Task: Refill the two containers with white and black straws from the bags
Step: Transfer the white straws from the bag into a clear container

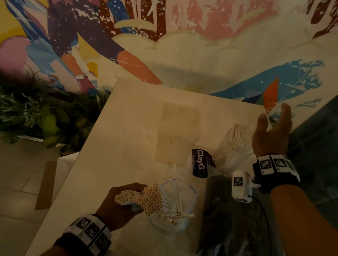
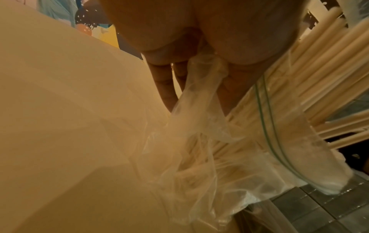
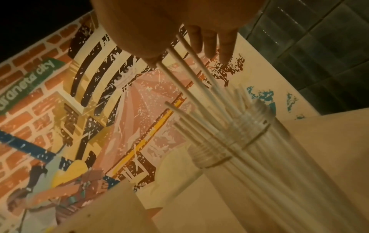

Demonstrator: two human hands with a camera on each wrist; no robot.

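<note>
Pale table [image 1: 134,123] before a painted mural [image 1: 92,21], your left hand [image 1: 119,205] gripping white straws [image 1: 152,199] in their clear bag [image 2: 199,141], your right hand [image 1: 272,135] spread open, holding nothing, above the far-right jar [image 1: 236,149], black-straw bag [image 1: 226,221] near right.

A café or food-court setting is suggested: a large painted mural [image 1: 134,26] is seen behind the pale worktop [image 1: 133,127], planter greenery [image 1: 16,107] left of it, dark wall tiles [image 1: 335,128] right of it, floor tiles below.

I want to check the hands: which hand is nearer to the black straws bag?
Right. The right hand hangs open beyond the black straws bag; the left hand holds white straws further away.
</note>
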